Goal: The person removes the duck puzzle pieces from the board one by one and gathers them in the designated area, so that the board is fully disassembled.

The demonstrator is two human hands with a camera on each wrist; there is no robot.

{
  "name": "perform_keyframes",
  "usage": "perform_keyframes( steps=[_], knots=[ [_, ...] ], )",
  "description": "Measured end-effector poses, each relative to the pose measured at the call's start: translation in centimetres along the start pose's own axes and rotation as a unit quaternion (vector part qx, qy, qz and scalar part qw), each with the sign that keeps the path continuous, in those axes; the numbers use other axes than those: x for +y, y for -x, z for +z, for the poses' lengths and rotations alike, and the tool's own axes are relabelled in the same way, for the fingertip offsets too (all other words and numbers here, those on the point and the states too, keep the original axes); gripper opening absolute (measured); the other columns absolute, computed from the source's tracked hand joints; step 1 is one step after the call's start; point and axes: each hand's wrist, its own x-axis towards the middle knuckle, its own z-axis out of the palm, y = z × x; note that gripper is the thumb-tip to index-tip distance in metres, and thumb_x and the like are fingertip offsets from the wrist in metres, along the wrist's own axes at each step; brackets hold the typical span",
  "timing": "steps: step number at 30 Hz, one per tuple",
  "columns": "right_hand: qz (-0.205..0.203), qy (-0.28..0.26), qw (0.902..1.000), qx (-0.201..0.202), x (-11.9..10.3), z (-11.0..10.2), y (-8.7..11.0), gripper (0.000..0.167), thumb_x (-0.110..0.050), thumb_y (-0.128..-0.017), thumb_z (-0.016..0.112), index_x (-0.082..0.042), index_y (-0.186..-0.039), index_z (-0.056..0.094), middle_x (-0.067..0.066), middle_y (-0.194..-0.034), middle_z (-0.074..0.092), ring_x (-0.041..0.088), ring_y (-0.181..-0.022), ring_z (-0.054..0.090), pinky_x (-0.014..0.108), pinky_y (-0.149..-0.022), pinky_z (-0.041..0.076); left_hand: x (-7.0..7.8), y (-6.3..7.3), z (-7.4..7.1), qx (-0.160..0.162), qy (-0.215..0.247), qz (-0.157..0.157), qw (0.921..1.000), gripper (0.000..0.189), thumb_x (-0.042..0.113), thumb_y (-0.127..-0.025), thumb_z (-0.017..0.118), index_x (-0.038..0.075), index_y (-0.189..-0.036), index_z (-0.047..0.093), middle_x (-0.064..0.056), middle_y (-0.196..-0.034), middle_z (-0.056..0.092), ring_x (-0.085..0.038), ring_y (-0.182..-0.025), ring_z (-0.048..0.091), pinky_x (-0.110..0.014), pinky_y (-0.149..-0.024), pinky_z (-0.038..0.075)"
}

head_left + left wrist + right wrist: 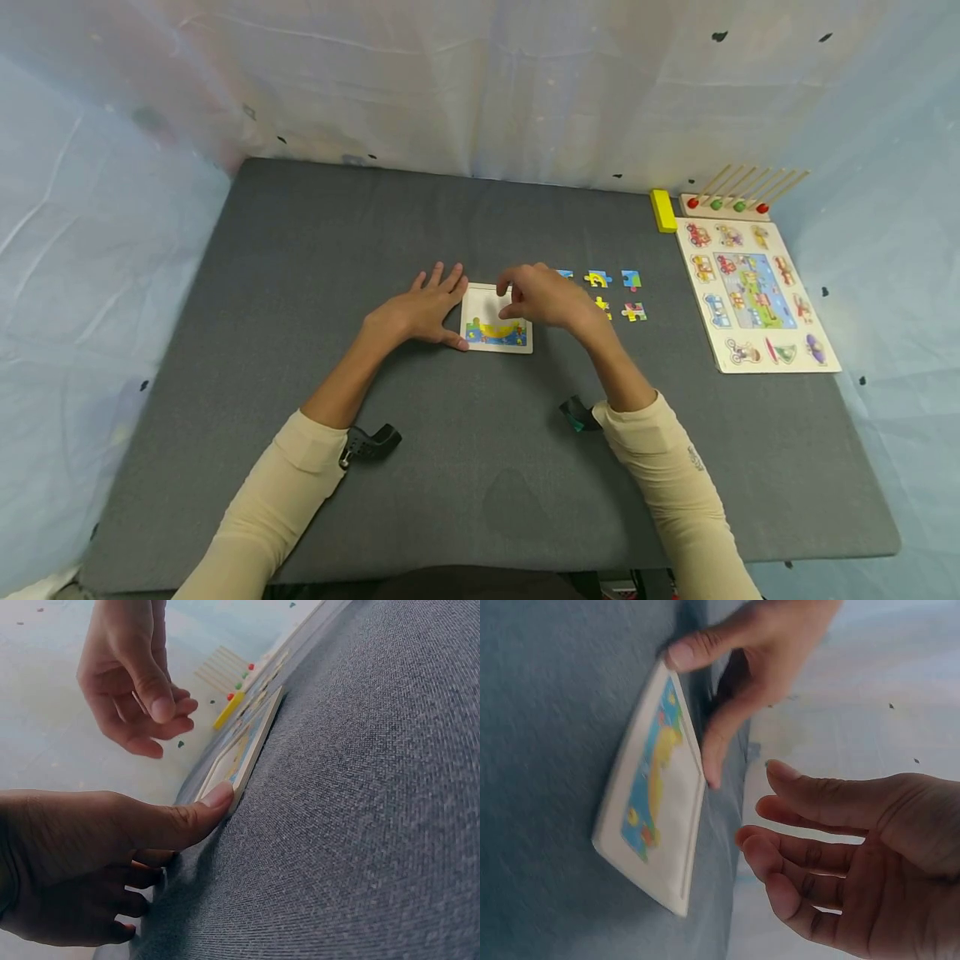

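Note:
A small wooden puzzle frame (pixel 486 302) lies on the table, its lower part filled with joined blue and yellow jigsaw pieces (pixel 497 333) and its upper part bare. My left hand (pixel 420 317) rests at its left side with fingers spread; in the left wrist view the thumb (pixel 219 795) presses on the frame's corner. Above the frame's right side hovers my right hand (pixel 546 296), fingers loosely bent. The right wrist view shows nothing between the right hand's fingers (pixel 784 896). Several loose jigsaw pieces (pixel 597 279) lie just right of the frame, partly hidden by the right hand.
Farther right lies a large wooden picture board (pixel 712 354) with vehicle and toy shapes. Behind it stand a rack of thin sticks with red and green beads (pixel 738 206) and a yellow block (pixel 663 211). Plastic sheeting (pixel 480 92) hangs behind the grey table (pixel 300 225).

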Motion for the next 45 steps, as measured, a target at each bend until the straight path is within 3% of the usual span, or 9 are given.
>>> perform_keyframes(
  steps=[7, 17, 22, 27, 34, 45],
  knots=[
    [-0.029, 0.008, 0.9993, -0.021, -0.7, 1.4, -1.0, 0.025, -0.012, -0.095, 0.078, 0.001, -0.115, 0.072, 0.014, -0.094, 0.073, 0.021, -0.077, 0.065, 0.033, -0.07, 0.054, 0.0, 0.0, 0.0, -0.004, 0.005, -0.001, 1.0, 0.117, 0.053, -0.091, 0.077, 0.007, -0.168, 0.003, -0.013, -0.177, -0.012, -0.039, -0.163, -0.016, -0.058, -0.134, -0.004],
    [-0.035, 0.022, 0.998, -0.047, -1.1, 3.2, -2.0, 0.03, -0.007, -0.094, 0.077, -0.003, -0.124, 0.071, 0.013, -0.096, 0.072, 0.019, -0.076, 0.063, 0.033, -0.071, 0.054, -0.1, 0.0, 0.0, -0.006, 0.011, 0.003, 0.9999, 0.117, 0.053, -0.091, 0.077, 0.006, -0.168, 0.003, -0.012, -0.176, -0.013, -0.039, -0.163, -0.017, -0.058, -0.134, -0.004],
    [-0.054, 0.04, 0.9972, -0.031, -1.0, 4.0, -2.3, 0.026, -0.002, -0.092, 0.077, -0.003, -0.118, 0.072, 0.015, -0.099, 0.075, 0.023, -0.079, 0.067, 0.039, -0.078, 0.058, -0.2, 0.0, 0.0, -0.005, 0.016, 0.006, 0.9998, 0.117, 0.052, -0.09, 0.078, 0.006, -0.168, 0.004, -0.013, -0.176, -0.013, -0.039, -0.163, -0.017, -0.058, -0.134, -0.004],
    [-0.055, 0.034, 0.9977, -0.023, -1.0, 4.3, -2.6, 0.023, 0.003, -0.092, 0.076, -0.002, -0.114, 0.071, 0.015, -0.094, 0.074, 0.022, -0.075, 0.064, 0.038, -0.074, 0.056, -0.3, 0.0, 0.0, -0.005, 0.018, 0.007, 0.9998, 0.117, 0.053, -0.09, 0.078, 0.006, -0.168, 0.004, -0.013, -0.176, -0.013, -0.039, -0.163, -0.018, -0.058, -0.134, -0.004],
    [-0.068, 0.033, 0.9971, -0.009, -0.8, 4.5, -2.7, 0.028, 0.006, -0.086, 0.08, -0.002, -0.106, 0.063, 0.014, -0.095, 0.07, 0.024, -0.081, 0.064, 0.036, -0.075, 0.054, -0.2, -0.1, 0.1, -0.007, 0.018, 0.008, 0.9998, 0.116, 0.053, -0.091, 0.077, 0.008, -0.168, 0.003, -0.012, -0.176, -0.013, -0.038, -0.163, -0.018, -0.058, -0.134, -0.004],
    [-0.106, -0.015, 0.9931, 0.047, -0.5, 4.4, -2.0, 0.029, 0.01, -0.083, 0.082, -0.004, -0.086, 0.056, 0.005, -0.071, 0.055, 0.013, -0.06, 0.048, 0.025, -0.06, 0.039, -0.2, 0.0, 0.0, -0.004, 0.015, 0.007, 0.9999, 0.116, 0.053, -0.091, 0.077, 0.006, -0.168, 0.003, -0.013, -0.176, -0.013, -0.038, -0.163, -0.017, -0.057, -0.134, -0.004]
  ],
)
